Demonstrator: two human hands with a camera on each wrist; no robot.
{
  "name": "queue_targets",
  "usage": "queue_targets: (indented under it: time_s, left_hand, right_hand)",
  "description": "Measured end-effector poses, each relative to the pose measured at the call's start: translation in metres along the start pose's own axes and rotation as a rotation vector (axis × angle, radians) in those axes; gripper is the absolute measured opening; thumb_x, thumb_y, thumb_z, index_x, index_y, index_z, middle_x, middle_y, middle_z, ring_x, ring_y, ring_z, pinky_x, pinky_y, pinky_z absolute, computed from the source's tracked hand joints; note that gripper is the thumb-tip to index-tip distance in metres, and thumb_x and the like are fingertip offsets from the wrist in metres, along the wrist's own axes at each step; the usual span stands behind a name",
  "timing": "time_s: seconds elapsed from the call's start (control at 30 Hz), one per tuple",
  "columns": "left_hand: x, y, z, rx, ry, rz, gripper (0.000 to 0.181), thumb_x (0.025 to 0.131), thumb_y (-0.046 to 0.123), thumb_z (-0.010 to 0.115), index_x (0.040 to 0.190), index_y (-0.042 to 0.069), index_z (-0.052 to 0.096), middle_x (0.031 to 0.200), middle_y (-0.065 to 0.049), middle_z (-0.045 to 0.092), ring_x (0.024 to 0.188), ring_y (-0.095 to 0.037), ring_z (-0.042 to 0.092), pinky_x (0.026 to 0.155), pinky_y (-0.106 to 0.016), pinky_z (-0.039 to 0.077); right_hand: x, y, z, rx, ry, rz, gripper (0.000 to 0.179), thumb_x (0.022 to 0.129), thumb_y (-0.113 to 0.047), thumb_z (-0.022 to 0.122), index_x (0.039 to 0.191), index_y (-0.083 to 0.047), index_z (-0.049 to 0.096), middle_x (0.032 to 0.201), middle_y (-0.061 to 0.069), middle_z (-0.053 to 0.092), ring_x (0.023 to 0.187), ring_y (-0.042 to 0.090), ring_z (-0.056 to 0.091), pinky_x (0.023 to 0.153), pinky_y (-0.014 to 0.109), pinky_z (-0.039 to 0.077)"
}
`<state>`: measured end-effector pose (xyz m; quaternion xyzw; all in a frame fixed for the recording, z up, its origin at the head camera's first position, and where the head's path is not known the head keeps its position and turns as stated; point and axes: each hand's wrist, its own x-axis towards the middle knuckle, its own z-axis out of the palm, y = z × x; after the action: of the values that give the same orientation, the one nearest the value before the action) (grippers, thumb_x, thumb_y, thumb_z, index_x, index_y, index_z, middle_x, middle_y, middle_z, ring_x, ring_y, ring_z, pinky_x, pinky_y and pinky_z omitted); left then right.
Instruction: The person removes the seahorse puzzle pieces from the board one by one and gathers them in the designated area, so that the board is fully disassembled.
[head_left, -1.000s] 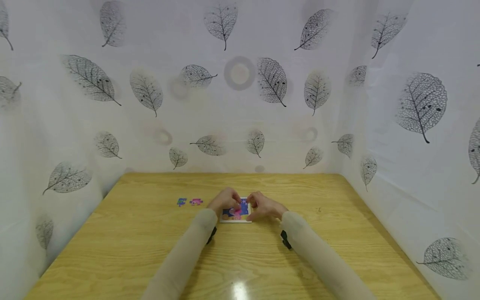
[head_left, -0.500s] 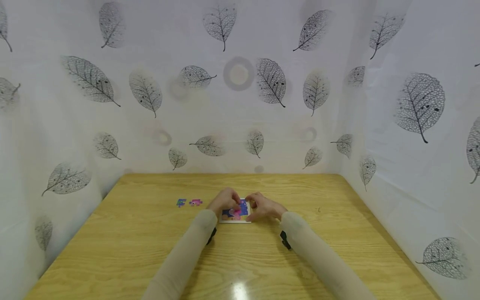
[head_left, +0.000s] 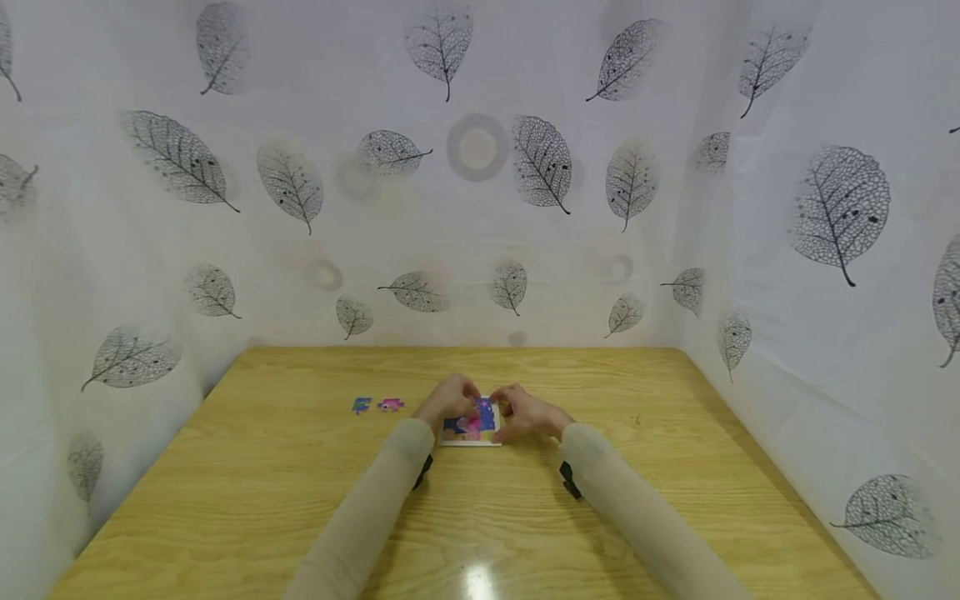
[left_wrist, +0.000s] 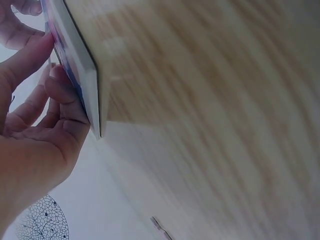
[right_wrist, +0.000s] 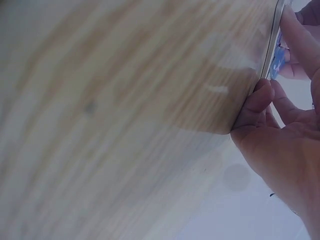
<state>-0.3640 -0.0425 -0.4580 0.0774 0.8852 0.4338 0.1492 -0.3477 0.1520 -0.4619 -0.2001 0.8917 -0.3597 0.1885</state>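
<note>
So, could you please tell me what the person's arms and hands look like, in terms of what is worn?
The left sleeve and right sleeve are long, plain and cream-coloured, reaching to about the wrists. A small dark piece shows under the left wrist, and a matching one under the right. The left hand and right hand are ungloved.

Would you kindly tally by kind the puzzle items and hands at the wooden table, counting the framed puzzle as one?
Loose blue-and-green jigsaw piece: 1
Loose pink jigsaw piece: 1
Rectangular white-framed picture puzzle: 1
Bare hands, left hand and right hand: 2
Total: 5
</note>
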Motion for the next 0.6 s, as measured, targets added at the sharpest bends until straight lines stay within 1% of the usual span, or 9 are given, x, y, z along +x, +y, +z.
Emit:
queue_targets:
  time_s: [0.07, 0.17, 0.3, 0.4, 0.6]
  left_hand:
    - [0.0003, 0.0, -0.0003, 0.008, -0.001, 0.017, 0.03, 0.078, 0.0, 0.075, 0.106, 0.004, 0.067, 0.101, -0.009, 0.063, 0.092, -0.023, 0.057, 0.087, -0.04, 0.049]
    - [0.0016, -0.0012, -0.001, 0.028, 0.003, 0.076, 0.03, 0.078, -0.001, 0.075, 0.106, 0.002, 0.066, 0.098, -0.011, 0.065, 0.087, -0.022, 0.059, 0.08, -0.036, 0.051]
    - [0.003, -0.0022, -0.0019, 0.054, 0.01, 0.136, 0.033, 0.078, -0.001, 0.074, 0.109, 0.0, 0.066, 0.095, -0.012, 0.067, 0.081, -0.02, 0.06, 0.071, -0.031, 0.05]
    - [0.003, -0.0017, -0.0024, 0.066, 0.012, 0.137, 0.032, 0.079, -0.001, 0.071, 0.111, 0.002, 0.066, 0.095, -0.011, 0.066, 0.08, -0.019, 0.06, 0.07, -0.029, 0.049]
    - [0.0023, -0.002, -0.0034, 0.051, 0.021, 0.099, 0.035, 0.079, -0.002, 0.066, 0.113, 0.007, 0.067, 0.098, -0.011, 0.064, 0.081, -0.021, 0.059, 0.067, -0.03, 0.048]
  right_hand:
    - [-0.0002, 0.0004, -0.0001, 0.001, 0.004, -0.003, 0.072, 0.078, -0.017, 0.083, 0.138, -0.008, 0.045, 0.132, 0.011, 0.043, 0.116, 0.026, 0.048, 0.1, 0.046, 0.044]
    - [-0.0007, 0.0003, -0.0002, 0.007, 0.007, -0.005, 0.071, 0.078, -0.017, 0.083, 0.137, -0.008, 0.044, 0.132, 0.011, 0.044, 0.117, 0.026, 0.048, 0.099, 0.045, 0.044]
    - [-0.0015, -0.0005, -0.0004, 0.012, 0.005, -0.006, 0.07, 0.079, -0.017, 0.082, 0.137, -0.008, 0.043, 0.133, 0.011, 0.043, 0.118, 0.026, 0.048, 0.099, 0.046, 0.045]
    - [-0.0016, -0.0005, -0.0003, 0.005, 0.008, -0.006, 0.069, 0.079, -0.018, 0.082, 0.136, -0.008, 0.044, 0.132, 0.011, 0.043, 0.118, 0.026, 0.048, 0.099, 0.046, 0.045]
    - [-0.0015, 0.0, 0.0001, -0.001, 0.012, -0.005, 0.065, 0.079, -0.017, 0.082, 0.132, -0.006, 0.046, 0.127, 0.011, 0.045, 0.114, 0.025, 0.048, 0.098, 0.044, 0.045]
